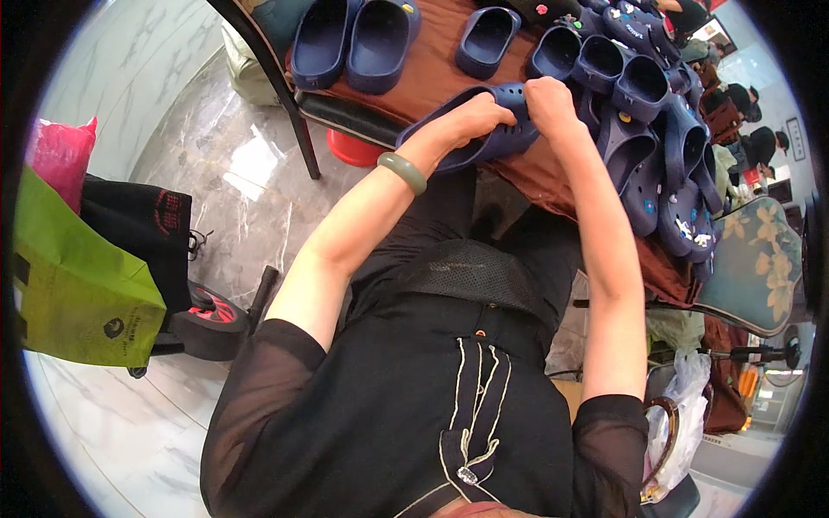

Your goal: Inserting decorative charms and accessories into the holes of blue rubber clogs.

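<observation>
Both hands closed on one navy foam clog [484,129], held at the near edge of the tabletop [432,73], w/ brown cloth over it. Left hand [479,114] wraps the clog's side/heel end, fingers curled over the rim; a pale green bangle [402,172] sits on that wrist. Right hand [547,102] grips the toe end, fingers bent tight down on the perforated upper; thumb position can't tell, hidden under the hand. Clog lies roughly sideways between the two hands, vent holes visible btw them.

Beyond the left hand: a pair of navy clogs [354,39] side by side, openings up, and a single clog [486,36] further right. Right of & beyond the right hand: a dense heap of more navy clogs [656,129], several w/ small coloured charms on the uppers, spilling down past the right forearm.

Under the tabletop near the left wrist: a red round stool [350,148], partly hidden. Far left of the left arm, on the marble floor [216,173]: green bag [78,285], black bag [142,229], pink bag [60,151]. Right of the right elbow: chair w/ floral teal cushion [760,259]; below it a clear plastic bag [682,406].
</observation>
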`<state>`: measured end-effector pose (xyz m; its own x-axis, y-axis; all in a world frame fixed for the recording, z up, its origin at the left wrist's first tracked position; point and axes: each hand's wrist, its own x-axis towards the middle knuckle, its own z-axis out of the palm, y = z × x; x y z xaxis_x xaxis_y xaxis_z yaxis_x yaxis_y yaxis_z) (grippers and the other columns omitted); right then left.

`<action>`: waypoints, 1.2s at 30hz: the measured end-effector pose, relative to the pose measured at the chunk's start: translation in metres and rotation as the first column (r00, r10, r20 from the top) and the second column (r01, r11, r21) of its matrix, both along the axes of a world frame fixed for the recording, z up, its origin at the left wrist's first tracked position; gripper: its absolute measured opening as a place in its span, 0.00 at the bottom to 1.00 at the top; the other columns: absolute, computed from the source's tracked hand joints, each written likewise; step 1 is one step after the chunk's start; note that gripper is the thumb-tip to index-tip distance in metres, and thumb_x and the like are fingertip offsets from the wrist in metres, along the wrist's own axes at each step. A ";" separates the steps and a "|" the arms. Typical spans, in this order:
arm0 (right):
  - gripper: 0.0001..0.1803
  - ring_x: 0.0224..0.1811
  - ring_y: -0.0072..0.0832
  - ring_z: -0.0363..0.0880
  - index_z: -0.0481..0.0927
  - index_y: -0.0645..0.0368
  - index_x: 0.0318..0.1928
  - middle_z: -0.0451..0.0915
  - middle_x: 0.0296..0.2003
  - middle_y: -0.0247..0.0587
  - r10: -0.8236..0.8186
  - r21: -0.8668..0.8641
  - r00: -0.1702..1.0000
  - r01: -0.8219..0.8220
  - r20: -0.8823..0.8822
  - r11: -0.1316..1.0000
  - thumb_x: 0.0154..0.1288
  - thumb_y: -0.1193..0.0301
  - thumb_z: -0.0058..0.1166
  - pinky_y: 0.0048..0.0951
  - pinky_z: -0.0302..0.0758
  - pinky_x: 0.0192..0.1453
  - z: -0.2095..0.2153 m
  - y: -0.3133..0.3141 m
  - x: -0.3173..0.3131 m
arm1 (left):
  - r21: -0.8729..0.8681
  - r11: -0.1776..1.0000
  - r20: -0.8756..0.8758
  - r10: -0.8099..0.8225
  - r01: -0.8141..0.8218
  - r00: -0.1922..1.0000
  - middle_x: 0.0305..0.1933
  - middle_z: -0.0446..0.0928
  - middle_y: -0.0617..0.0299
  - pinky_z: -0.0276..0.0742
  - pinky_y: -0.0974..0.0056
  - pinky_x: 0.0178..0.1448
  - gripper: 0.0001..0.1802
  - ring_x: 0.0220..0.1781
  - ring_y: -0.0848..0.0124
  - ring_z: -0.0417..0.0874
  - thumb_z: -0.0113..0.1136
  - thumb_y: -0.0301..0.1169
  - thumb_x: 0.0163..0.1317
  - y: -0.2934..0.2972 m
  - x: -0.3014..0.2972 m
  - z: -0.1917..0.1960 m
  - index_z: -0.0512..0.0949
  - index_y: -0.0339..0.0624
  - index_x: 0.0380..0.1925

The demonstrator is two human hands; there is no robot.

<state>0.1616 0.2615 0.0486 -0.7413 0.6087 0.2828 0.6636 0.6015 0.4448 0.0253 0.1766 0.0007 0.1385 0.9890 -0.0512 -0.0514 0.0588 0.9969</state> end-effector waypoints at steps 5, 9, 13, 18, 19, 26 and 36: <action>0.02 0.35 0.38 0.79 0.80 0.58 0.23 0.80 0.25 0.44 0.391 -0.107 0.916 -0.382 0.089 0.918 0.46 0.76 0.55 0.36 0.77 0.40 0.011 0.018 0.034 | 0.002 1.000 0.048 -0.006 0.006 0.999 0.33 0.80 0.58 0.73 0.69 0.34 0.14 0.29 0.72 0.79 0.59 0.29 0.52 0.007 -0.001 -0.006 0.79 0.35 0.39; 0.03 0.38 0.35 0.76 0.79 0.57 0.26 0.78 0.26 0.40 0.462 -0.159 0.884 -0.448 0.065 0.880 0.48 0.73 0.55 0.33 0.75 0.41 0.011 0.023 0.040 | -0.083 0.996 -0.001 -0.012 0.012 1.000 0.34 0.80 0.58 0.74 0.67 0.34 0.14 0.29 0.71 0.79 0.59 0.29 0.52 0.009 -0.004 -0.006 0.79 0.35 0.39; 0.07 0.38 0.37 0.80 0.83 0.55 0.31 0.81 0.30 0.41 0.124 -0.313 0.956 -0.206 -0.265 0.927 0.54 0.67 0.59 0.37 0.75 0.43 0.010 0.012 0.046 | -0.073 0.997 0.055 -0.021 0.025 0.998 0.34 0.81 0.59 0.74 0.66 0.34 0.14 0.30 0.71 0.79 0.59 0.29 0.52 0.002 -0.004 0.000 0.79 0.36 0.40; 0.08 0.40 0.39 0.80 0.82 0.53 0.35 0.81 0.31 0.43 -0.061 -0.539 0.931 -0.153 -0.359 0.828 0.57 0.65 0.58 0.39 0.75 0.43 0.005 0.018 0.043 | -0.052 0.999 0.137 -0.002 0.009 0.991 0.34 0.80 0.60 0.75 0.66 0.36 0.14 0.30 0.72 0.80 0.59 0.29 0.52 0.003 -0.002 -0.003 0.79 0.36 0.40; 0.07 0.41 0.39 0.79 0.81 0.53 0.36 0.80 0.30 0.43 0.105 -0.411 0.951 -0.223 -0.289 0.884 0.58 0.66 0.57 0.40 0.75 0.42 0.006 0.019 0.042 | -0.044 0.999 0.104 -0.011 0.015 0.995 0.34 0.80 0.60 0.75 0.67 0.36 0.14 0.30 0.72 0.80 0.59 0.28 0.52 0.005 -0.003 -0.003 0.79 0.36 0.40; 0.05 0.42 0.41 0.79 0.77 0.57 0.34 0.79 0.29 0.44 0.159 -0.274 0.963 -0.217 -0.217 0.937 0.58 0.71 0.53 0.42 0.74 0.41 0.016 0.003 0.033 | -0.039 0.999 0.107 0.016 -0.011 0.994 0.34 0.80 0.60 0.74 0.68 0.36 0.14 0.30 0.72 0.79 0.59 0.28 0.52 0.004 -0.002 -0.006 0.79 0.35 0.40; 0.04 0.36 0.43 0.79 0.77 0.58 0.31 0.78 0.27 0.45 0.432 -0.141 0.902 -0.427 0.004 0.893 0.52 0.75 0.53 0.38 0.76 0.41 0.008 0.019 0.027 | 0.001 1.000 0.151 -0.031 0.031 0.988 0.35 0.80 0.60 0.74 0.68 0.38 0.14 0.31 0.73 0.80 0.59 0.28 0.52 0.006 -0.001 -0.007 0.79 0.35 0.40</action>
